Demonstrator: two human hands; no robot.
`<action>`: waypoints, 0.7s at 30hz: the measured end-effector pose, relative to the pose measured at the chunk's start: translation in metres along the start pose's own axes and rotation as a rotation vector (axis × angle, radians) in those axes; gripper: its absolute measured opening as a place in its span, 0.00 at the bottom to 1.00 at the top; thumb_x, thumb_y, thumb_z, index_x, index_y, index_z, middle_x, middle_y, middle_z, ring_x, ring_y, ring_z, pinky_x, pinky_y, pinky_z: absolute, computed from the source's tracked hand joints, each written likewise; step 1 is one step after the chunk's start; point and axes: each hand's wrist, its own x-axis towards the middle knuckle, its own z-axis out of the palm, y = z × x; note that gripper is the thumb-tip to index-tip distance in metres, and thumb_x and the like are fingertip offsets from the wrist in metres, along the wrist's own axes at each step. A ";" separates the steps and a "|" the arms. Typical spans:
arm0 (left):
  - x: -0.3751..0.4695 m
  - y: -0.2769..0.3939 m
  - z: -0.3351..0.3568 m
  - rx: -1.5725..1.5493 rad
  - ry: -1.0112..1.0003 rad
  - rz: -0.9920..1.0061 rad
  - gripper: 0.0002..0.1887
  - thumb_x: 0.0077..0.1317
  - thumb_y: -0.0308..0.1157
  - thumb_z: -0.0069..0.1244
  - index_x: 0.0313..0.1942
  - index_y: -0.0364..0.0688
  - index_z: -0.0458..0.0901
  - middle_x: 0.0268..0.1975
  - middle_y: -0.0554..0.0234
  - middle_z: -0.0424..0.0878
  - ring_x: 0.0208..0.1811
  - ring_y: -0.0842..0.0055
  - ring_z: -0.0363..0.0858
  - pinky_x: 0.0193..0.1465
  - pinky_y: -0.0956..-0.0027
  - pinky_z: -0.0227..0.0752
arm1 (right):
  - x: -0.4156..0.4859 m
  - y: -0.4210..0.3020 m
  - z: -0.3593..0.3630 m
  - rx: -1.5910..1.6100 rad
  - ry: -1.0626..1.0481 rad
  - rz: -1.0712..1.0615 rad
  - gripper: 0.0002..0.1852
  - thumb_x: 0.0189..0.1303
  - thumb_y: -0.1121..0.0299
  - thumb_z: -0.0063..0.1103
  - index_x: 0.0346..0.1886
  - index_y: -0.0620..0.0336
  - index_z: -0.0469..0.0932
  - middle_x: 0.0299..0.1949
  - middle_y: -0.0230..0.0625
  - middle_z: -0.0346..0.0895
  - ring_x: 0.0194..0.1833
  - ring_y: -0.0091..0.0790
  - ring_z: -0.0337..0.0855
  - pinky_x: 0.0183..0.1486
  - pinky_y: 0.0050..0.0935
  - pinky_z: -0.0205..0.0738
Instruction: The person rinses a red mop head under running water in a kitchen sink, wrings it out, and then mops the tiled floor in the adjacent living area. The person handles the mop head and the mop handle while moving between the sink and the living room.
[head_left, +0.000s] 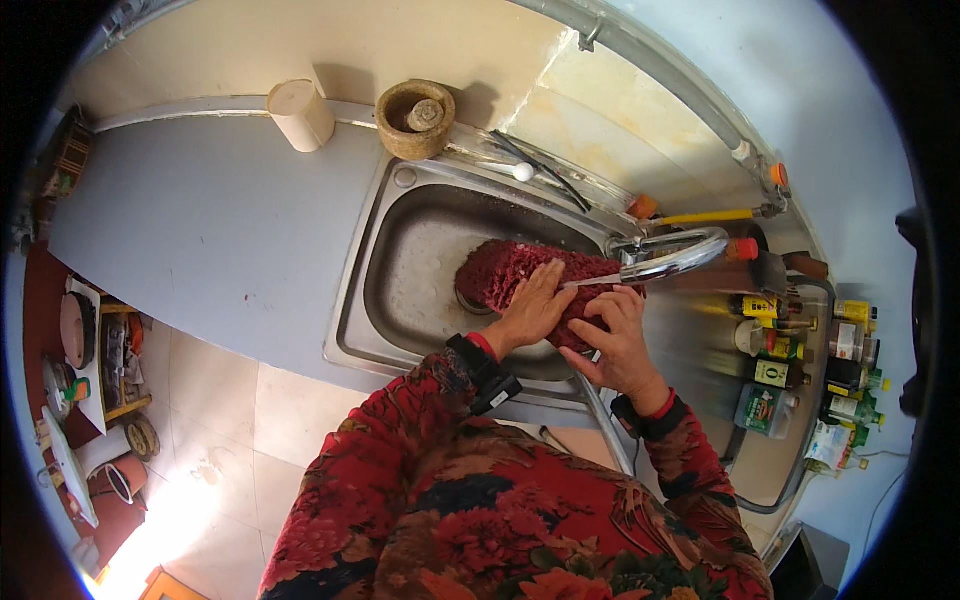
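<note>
A dark red, shaggy-textured cloth or mat (491, 274) lies bunched in the stainless steel sink (420, 247), partly over the drain. Water runs onto it from the curved chrome faucet (675, 262). My left hand (534, 307) rests on the red material, palm down with fingers extended. Just right of it, my right hand (619, 337) has its fingers bent around the right part of the material, pinching or gripping it near the sink's right end. The underside of the material is hidden.
A stone mortar with a pestle (416, 120) and a cream cylindrical container (301, 116) stand behind the sink and counter (225, 225). Black and white rod-like items (544, 172) lie on the back ledge. Several bottles (772, 349) stand at the right, beyond a steel surface.
</note>
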 end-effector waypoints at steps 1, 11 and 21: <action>0.003 0.000 -0.004 -0.024 0.072 0.016 0.34 0.70 0.54 0.32 0.70 0.41 0.58 0.74 0.47 0.53 0.76 0.57 0.47 0.74 0.49 0.38 | 0.001 0.000 0.000 -0.001 -0.006 0.005 0.19 0.39 0.63 0.74 0.37 0.53 0.80 0.40 0.36 0.69 0.47 0.44 0.71 0.60 0.51 0.57; 0.008 0.009 0.000 -0.026 0.230 0.137 0.28 0.72 0.49 0.34 0.63 0.40 0.68 0.68 0.45 0.63 0.70 0.50 0.58 0.70 0.52 0.50 | 0.001 -0.004 0.000 -0.001 -0.002 0.007 0.18 0.40 0.63 0.74 0.37 0.53 0.80 0.40 0.35 0.69 0.47 0.43 0.70 0.60 0.51 0.57; 0.026 -0.001 -0.024 -0.074 0.095 -0.179 0.30 0.70 0.48 0.38 0.62 0.31 0.65 0.68 0.39 0.62 0.67 0.50 0.62 0.68 0.53 0.55 | -0.005 -0.006 0.001 -0.020 -0.044 -0.010 0.17 0.40 0.62 0.74 0.36 0.51 0.79 0.40 0.35 0.68 0.47 0.41 0.71 0.60 0.50 0.56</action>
